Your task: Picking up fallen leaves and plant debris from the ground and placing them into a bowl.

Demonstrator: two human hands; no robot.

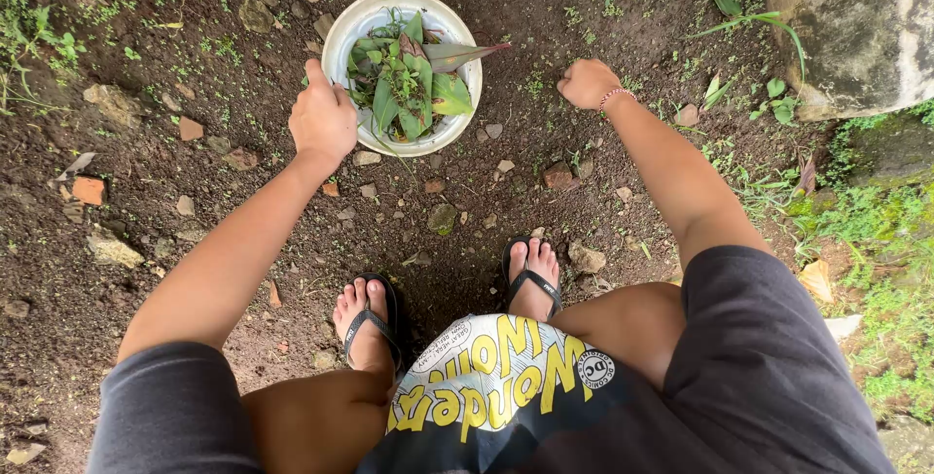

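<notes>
Bowl: a round white bowl (342, 41) sits on bare dark soil near the top edge of the patch, slightly left of centre.
Contents: long green leaves (409, 80) and pulled weeds heaped inside; one pointed leaf overhangs the right rim, its long axis running left to right.
Left hand: the left hand (323, 119) rests against the bowl's lower-left rim, fingers curled and closed at the edge, thumb up along the wall; whether it grips the rim or only leans on it I cannot tell.
Right hand: the right hand (587, 83) is a closed fist pressed to the soil, apart from the bowl on its right side; what it holds, if anything, is hidden.
Relation: the bowl lies to the left of the right fist, at about the same height; the left hand is the nearer one, touching it.
Arms: both forearms stretch forward from a squat, feet in black sandals (375, 323) below.
Surroundings: stones (114, 250) and brick bits dot the soil; a mossy rock (856, 17) stands at the top right corner.
</notes>
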